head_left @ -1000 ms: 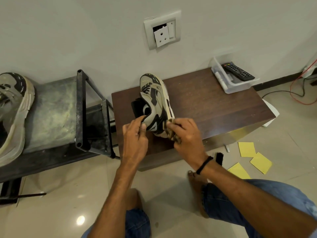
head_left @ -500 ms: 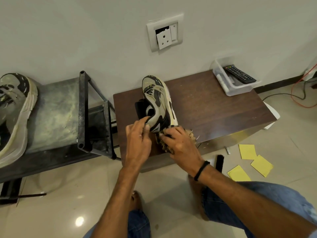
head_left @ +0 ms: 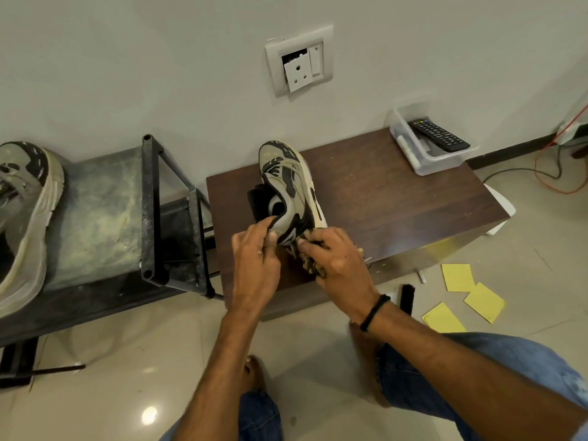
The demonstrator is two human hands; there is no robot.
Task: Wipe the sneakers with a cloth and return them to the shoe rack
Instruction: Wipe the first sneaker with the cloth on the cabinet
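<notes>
Beige-and-black sneaker (head_left: 291,189) sits over the dark brown wooden low table (head_left: 397,202), toe toward the wall. Left hand (head_left: 254,259) pinches its heel collar. Right hand (head_left: 337,259) is curled round a mottled brown cloth (head_left: 310,265), held against the heel.

Around:
- clear plastic tray (head_left: 445,163) with a black remote control (head_left: 440,135) at the table's far corner
- yellow paper squares (head_left: 458,276) on the floor
- grey metal shoe rack (head_left: 95,218) on the left, carrying a second worn sneaker (head_left: 25,218) (cut off by the frame edge)

The cloth is mostly hidden under the fingers. I cannot tell whether the sole touches the tabletop.
</notes>
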